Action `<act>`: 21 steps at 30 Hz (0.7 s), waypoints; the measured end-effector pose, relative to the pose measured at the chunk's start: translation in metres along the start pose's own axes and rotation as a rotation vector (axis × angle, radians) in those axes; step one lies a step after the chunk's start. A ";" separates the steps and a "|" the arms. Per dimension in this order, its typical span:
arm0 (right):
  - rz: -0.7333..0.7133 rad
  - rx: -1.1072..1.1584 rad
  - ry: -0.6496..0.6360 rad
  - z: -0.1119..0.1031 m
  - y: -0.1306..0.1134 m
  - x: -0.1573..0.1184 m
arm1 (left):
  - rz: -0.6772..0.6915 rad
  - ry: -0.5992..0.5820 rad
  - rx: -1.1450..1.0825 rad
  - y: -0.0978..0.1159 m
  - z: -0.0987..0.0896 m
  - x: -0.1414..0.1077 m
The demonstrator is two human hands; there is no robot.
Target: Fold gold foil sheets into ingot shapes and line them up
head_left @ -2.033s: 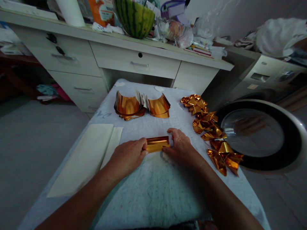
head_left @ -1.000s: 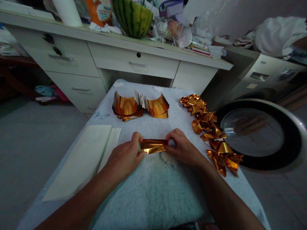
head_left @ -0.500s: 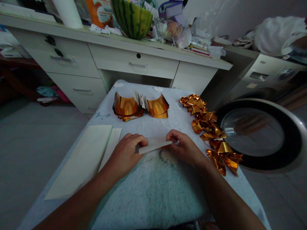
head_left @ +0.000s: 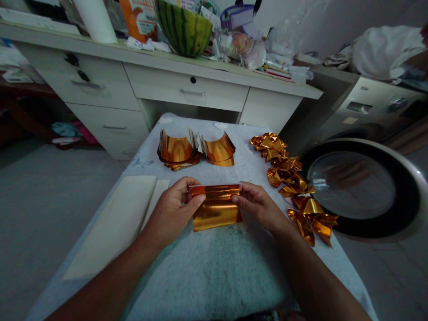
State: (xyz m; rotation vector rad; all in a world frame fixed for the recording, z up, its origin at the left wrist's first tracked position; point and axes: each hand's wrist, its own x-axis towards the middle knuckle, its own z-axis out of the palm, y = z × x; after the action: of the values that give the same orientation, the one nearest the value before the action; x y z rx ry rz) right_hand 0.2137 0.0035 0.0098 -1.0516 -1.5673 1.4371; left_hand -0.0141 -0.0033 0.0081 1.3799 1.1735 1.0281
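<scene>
A shiny gold foil sheet [head_left: 217, 214] is stretched between my hands over the cloth-covered table [head_left: 214, 272], its gold face toward me. My left hand [head_left: 179, 207] pinches its left edge, thumb in front. On the right edge, my right hand [head_left: 259, 205] grips it the same way. Behind the sheet lie two stacks of curved gold sheets, a left stack [head_left: 176, 149] and a right stack [head_left: 219, 150]. Folded gold foil pieces [head_left: 286, 171] form a chain-like pile along the right side.
Pale folded paper [head_left: 113, 223] lies left of my left arm. A white desk [head_left: 187, 91] with drawers stands behind the table, holding a cut watermelon [head_left: 183, 29] and clutter. At the right, a washing machine's round door [head_left: 361, 187] hangs open beside the table.
The sheet has turned from showing its pale side, nearly edge-on, to showing its gold face. My hands have shifted slightly, with both thumbs now on the gold side.
</scene>
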 end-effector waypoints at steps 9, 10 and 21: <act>0.080 0.181 0.033 0.008 0.006 0.005 | -0.065 0.000 -0.063 0.000 0.000 0.003; 0.074 0.175 0.045 0.008 0.006 0.006 | -0.069 -0.002 -0.063 0.000 0.000 0.003; 0.070 0.284 0.061 0.011 0.005 0.006 | -0.135 -0.039 -0.125 -0.003 0.001 0.004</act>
State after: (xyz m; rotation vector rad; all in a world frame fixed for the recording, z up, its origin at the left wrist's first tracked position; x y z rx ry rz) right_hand 0.2013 0.0051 0.0043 -0.9776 -1.2492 1.6039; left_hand -0.0131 0.0008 0.0045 1.2018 1.1385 0.9584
